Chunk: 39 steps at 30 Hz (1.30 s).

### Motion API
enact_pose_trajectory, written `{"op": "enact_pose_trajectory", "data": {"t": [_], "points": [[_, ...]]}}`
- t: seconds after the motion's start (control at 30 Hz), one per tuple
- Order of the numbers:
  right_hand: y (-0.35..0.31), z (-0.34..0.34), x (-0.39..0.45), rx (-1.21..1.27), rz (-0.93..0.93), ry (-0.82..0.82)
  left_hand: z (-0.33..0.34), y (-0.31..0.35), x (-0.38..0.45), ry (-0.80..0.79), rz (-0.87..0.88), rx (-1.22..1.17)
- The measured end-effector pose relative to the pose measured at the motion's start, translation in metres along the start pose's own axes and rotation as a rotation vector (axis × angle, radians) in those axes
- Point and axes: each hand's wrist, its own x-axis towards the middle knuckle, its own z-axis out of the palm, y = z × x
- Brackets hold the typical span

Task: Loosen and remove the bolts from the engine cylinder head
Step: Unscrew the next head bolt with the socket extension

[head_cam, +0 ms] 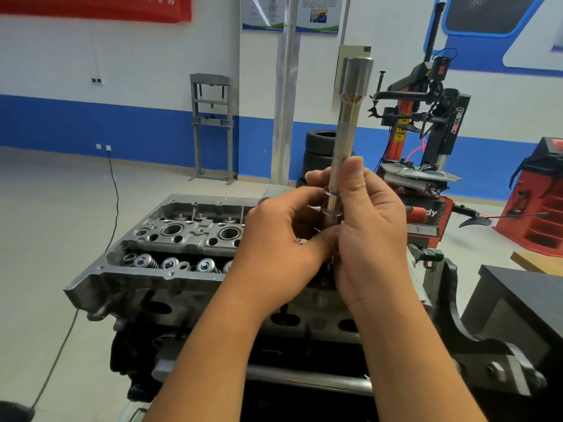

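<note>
A grey engine cylinder head [170, 236] sits on a stand below me, its valve springs and round bores showing on the left. Both hands are raised above its right half. My right hand [370, 233] grips the lower shaft of a long steel socket extension [350, 117] held upright, wide end on top. My left hand [280, 242] pinches the tool's lower end, where a small ring or bolt head [332, 193] sits on the shaft. The tool's bottom tip and the right part of the head are hidden by my hands.
A black workbench [524, 303] stands at the right. Beyond the engine are a red and black tyre changer [426, 123], stacked tyres [320, 150], a grey shop press [211, 126] and a red cabinet [539, 202]. A black cable [114, 190] runs over the floor at left.
</note>
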Motion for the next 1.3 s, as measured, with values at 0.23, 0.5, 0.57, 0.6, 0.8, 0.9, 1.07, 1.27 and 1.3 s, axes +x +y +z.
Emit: {"op": "enact_pose_trajectory", "data": {"t": [0.23,0.5,0.57,0.6,0.8,0.9,1.07,1.27,1.3], "points": [[-0.0033,0.0006,-0.0002,0.044,0.030,-0.003,0.0044,-0.0014,-0.0016,0.046,0.033,0.079],[-0.0040,0.0010,-0.0001,-0.045,-0.023,0.035,-0.0003,0.0001,-0.0020,-0.087,0.041,0.056],[-0.0034,0.0016,-0.0002,-0.031,-0.008,0.016,-0.0008,0.0000,-0.0014,-0.057,0.028,0.046],[-0.0030,0.0013,-0.0002,-0.008,0.006,0.002,0.0000,-0.0002,-0.0011,-0.025,0.023,0.057],[-0.0027,-0.0009,-0.0017,0.006,-0.011,0.000,0.0038,-0.0021,-0.0025,0.074,0.028,0.095],[-0.0024,-0.0013,-0.0018,-0.034,-0.042,0.008,0.0001,-0.0005,-0.0023,-0.065,0.041,0.023],[-0.0034,-0.0009,-0.0015,0.010,0.014,-0.031,0.0014,-0.0034,-0.0007,0.026,0.007,0.029],[-0.0032,-0.0012,-0.0014,-0.022,-0.030,-0.001,0.0006,-0.0034,-0.0010,-0.022,0.033,0.038],[-0.0025,-0.0010,-0.0008,-0.017,-0.025,0.005,-0.0005,-0.0022,-0.0012,-0.061,0.041,0.027]]}}
